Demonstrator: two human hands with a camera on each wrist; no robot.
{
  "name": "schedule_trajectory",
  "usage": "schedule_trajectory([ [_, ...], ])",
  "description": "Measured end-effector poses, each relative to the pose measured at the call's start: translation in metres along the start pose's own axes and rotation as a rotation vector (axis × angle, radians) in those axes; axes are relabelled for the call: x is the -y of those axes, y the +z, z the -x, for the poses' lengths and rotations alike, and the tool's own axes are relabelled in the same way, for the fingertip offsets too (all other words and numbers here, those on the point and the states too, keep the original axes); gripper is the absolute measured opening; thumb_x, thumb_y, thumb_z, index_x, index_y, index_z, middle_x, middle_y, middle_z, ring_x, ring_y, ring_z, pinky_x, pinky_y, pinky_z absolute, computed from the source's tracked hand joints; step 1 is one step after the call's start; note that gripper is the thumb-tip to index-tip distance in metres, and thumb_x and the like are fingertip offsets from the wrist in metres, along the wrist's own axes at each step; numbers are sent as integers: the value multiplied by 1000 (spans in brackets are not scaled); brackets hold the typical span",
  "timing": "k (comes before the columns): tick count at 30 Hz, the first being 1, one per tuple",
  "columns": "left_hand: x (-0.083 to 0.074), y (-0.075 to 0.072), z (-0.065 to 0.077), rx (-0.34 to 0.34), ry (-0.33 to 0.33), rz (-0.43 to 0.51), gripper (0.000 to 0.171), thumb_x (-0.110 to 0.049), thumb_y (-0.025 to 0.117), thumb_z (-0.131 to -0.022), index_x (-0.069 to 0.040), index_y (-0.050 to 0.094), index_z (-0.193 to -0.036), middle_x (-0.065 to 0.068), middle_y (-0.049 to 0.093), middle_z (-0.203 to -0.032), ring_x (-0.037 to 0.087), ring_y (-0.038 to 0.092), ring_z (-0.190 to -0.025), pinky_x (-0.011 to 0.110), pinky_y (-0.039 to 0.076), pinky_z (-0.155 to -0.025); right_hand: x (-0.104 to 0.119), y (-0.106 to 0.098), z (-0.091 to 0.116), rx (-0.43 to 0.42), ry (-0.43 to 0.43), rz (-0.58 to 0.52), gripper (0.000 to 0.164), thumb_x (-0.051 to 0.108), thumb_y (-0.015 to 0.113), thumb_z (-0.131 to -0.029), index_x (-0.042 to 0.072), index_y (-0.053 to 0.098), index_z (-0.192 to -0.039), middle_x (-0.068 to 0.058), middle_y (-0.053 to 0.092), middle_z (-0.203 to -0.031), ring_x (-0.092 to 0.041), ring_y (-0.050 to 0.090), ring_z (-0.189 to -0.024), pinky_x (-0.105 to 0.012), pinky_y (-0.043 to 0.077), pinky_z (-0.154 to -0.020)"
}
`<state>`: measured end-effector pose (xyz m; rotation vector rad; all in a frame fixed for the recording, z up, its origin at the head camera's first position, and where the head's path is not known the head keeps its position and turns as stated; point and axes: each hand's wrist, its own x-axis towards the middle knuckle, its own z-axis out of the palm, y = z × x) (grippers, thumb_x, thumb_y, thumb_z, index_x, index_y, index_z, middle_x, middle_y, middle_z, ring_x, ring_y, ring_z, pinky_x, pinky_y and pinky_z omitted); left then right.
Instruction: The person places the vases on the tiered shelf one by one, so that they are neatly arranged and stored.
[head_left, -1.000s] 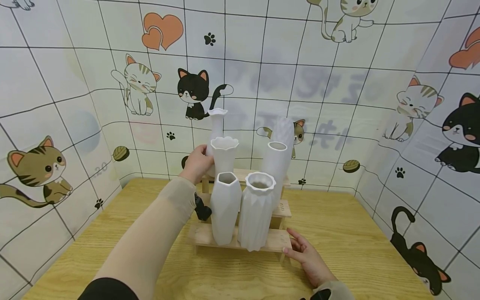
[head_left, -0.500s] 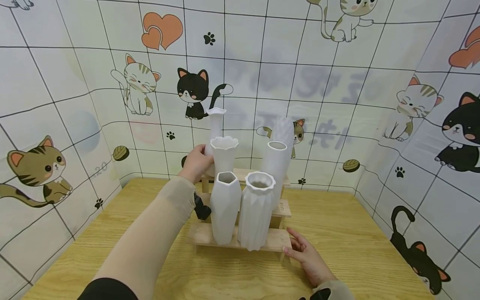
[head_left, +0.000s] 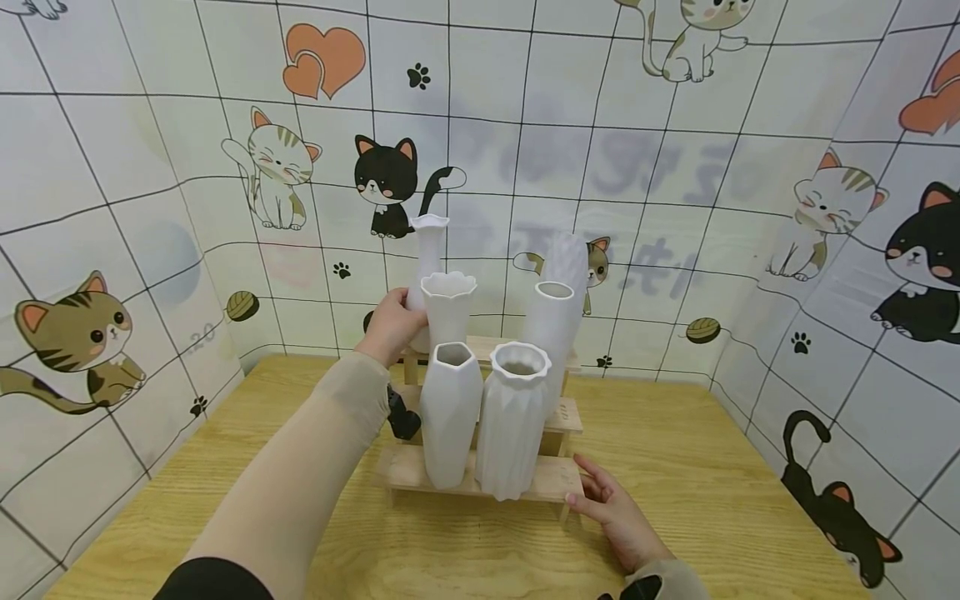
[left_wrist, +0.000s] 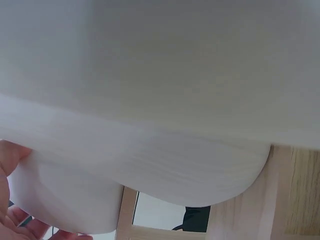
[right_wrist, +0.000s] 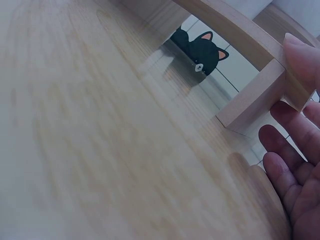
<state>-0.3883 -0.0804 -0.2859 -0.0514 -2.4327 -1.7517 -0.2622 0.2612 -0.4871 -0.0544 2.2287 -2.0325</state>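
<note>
My left hand (head_left: 390, 325) grips a tall white vase (head_left: 429, 250) with a flared, wavy rim at the back left of a tiered wooden stand (head_left: 397, 471). In the left wrist view, thumb and fingers (left_wrist: 10, 160) curve round that vase's pale body (left_wrist: 70, 200); nearer white vases fill most of the picture. My right hand (head_left: 618, 517) holds the right end of the stand's lowest step. The right wrist view has its thumb (right_wrist: 302, 57) on the step's edge and its fingers below, beside the stand's leg (right_wrist: 255, 95).
On the lowest step stand a faceted vase (head_left: 452, 417) and a ribbed vase (head_left: 513, 433). Behind them are a scalloped-rim vase (head_left: 448, 308), a smooth cylindrical vase (head_left: 553, 325) and a textured vase (head_left: 566, 254). Cat-printed walls (head_left: 480, 150) enclose the wooden table (head_left: 652, 442).
The rim of the back left vase has shifted slightly leftward, with my left hand still on it. My right hand keeps its place at the stand.
</note>
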Motion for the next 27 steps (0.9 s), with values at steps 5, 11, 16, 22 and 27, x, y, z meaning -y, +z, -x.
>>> schedule_trajectory([
  [5, 2, -1, 0, 38, -18, 29, 67, -21, 67, -89, -8, 33, -146, 14, 44, -140, 35, 46, -124, 55, 41, -99, -1, 1, -1, 1, -1, -5, 76, 16, 70, -89, 8, 27, -151, -20, 49, -137, -24, 53, -117, -50, 31, -104],
  [11, 8, -8, 5, 93, -55, 88, 78, -24, 68, -89, -13, 23, -152, 11, 32, -151, 34, 37, -133, 54, 34, -105, -1, 1, -3, -1, -2, -6, 76, 16, 70, -89, 8, 28, -151, -20, 50, -137, -24, 53, -116, -50, 31, -105],
  [16, 17, -16, 14, 104, -110, 157, 87, -34, 68, -88, -17, 15, -155, 8, 19, -157, 32, 26, -140, 53, 26, -110, -1, 1, -5, -7, 4, -7, 75, 15, 71, -89, 8, 29, -151, -20, 50, -137, -26, 53, -117, -53, 29, -106],
  [22, 39, -23, 25, 77, -122, 158, 88, -49, 62, -90, -18, 12, -155, 7, 16, -159, 32, 17, -143, 63, 16, -109, 1, -2, -5, -44, -6, 11, 67, 23, 63, -93, 7, 31, -150, -20, 46, -137, -27, 47, -120, -51, 30, -105],
  [27, 63, -28, 40, 41, -99, 200, 86, -53, 53, -94, -16, 6, -156, 8, 7, -160, 33, 11, -145, 59, 14, -112, 6, -5, -4, -71, 17, -16, 64, 31, 56, -97, 5, 29, -150, -22, 37, -142, -29, 44, -122, -44, 38, -100],
])
